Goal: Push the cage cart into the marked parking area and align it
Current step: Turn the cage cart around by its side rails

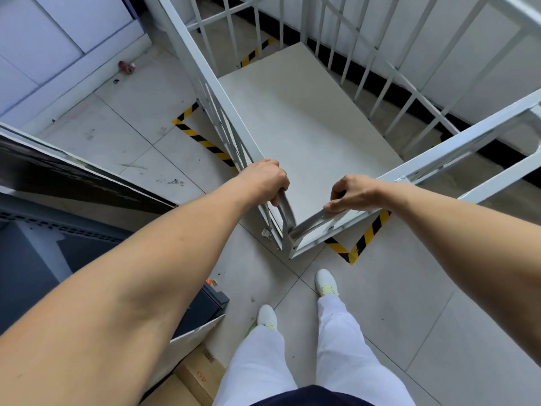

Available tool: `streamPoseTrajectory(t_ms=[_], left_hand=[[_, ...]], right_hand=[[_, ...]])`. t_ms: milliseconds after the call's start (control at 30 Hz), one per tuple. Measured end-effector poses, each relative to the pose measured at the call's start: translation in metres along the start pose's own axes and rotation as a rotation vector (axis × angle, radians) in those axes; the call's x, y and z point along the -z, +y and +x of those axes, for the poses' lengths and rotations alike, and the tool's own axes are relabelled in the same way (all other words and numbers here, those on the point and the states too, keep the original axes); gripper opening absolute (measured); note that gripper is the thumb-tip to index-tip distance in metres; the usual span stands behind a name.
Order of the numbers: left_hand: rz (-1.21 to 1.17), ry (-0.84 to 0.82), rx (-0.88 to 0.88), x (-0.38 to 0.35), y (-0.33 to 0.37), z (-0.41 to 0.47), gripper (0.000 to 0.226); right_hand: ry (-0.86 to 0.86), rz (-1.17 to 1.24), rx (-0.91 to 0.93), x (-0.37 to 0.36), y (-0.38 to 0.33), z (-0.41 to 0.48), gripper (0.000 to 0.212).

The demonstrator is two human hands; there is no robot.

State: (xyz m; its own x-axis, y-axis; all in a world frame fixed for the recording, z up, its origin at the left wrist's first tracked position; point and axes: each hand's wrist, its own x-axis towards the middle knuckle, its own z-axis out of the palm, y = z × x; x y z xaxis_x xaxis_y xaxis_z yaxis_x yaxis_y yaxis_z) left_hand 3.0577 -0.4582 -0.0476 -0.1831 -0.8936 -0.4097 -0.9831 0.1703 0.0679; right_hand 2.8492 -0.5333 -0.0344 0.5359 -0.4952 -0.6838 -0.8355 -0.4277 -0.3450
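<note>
The white cage cart (307,118) stands in front of me, seen from above, with barred sides and a bare pale floor panel. I stand at its near corner. My left hand (268,178) grips the top rail of the left side. My right hand (352,194) grips the top rail of the near-right side. Yellow-and-black floor tape (202,139) marks the parking area: a corner shows left of the cart, another corner (355,244) lies under the cart's near corner, and a strip (256,52) shows through the far bars.
A white wall with a black base strip (380,80) runs along the right behind the cart. A small can (126,67) lies on the tiles at the left by white cabinets. Dark equipment (58,230) and cardboard boxes (193,376) crowd my left. My feet (326,282) stand on grey tiles.
</note>
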Motion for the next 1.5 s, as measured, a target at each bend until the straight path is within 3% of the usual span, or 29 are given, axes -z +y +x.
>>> streamPoseTrajectory(t_ms=[300, 500, 633, 733, 833, 967, 1100, 1267, 1500], left_hand=[[-0.055, 0.002, -0.092, 0.006, 0.043, 0.024, 0.026], [-0.050, -0.027, -0.111, 0.008, 0.044, 0.029, 0.026], [-0.053, -0.072, -0.138, 0.011, 0.025, 0.026, 0.025], [0.104, -0.019, -0.136, 0.015, 0.009, 0.028, 0.032], [0.117, 0.029, -0.126, 0.014, 0.007, 0.032, 0.005], [0.010, -0.010, -0.085, 0.022, 0.017, 0.034, 0.019], [0.038, -0.039, -0.115, 0.029, 0.031, 0.034, 0.023], [0.053, 0.019, -0.157, 0.022, 0.028, 0.041, 0.017], [0.004, -0.027, -0.170, 0.022, 0.002, 0.042, 0.025]], right_hand=[[0.050, -0.054, -0.168, 0.003, 0.037, -0.019, 0.031], [0.016, -0.062, -0.232, 0.001, 0.007, -0.021, 0.022], [0.065, 0.146, -0.109, -0.019, -0.034, -0.010, 0.046], [0.093, 0.057, -0.093, -0.044, -0.051, 0.002, 0.043], [0.155, -0.041, -0.111, -0.044, -0.042, -0.001, 0.025], [0.287, -0.158, -0.205, -0.001, 0.001, -0.023, 0.027], [0.234, -0.130, -0.178, 0.015, -0.011, -0.027, 0.015], [0.135, 0.045, -0.094, -0.008, -0.039, -0.006, 0.049], [0.134, 0.089, -0.098, -0.024, -0.056, 0.017, 0.025]])
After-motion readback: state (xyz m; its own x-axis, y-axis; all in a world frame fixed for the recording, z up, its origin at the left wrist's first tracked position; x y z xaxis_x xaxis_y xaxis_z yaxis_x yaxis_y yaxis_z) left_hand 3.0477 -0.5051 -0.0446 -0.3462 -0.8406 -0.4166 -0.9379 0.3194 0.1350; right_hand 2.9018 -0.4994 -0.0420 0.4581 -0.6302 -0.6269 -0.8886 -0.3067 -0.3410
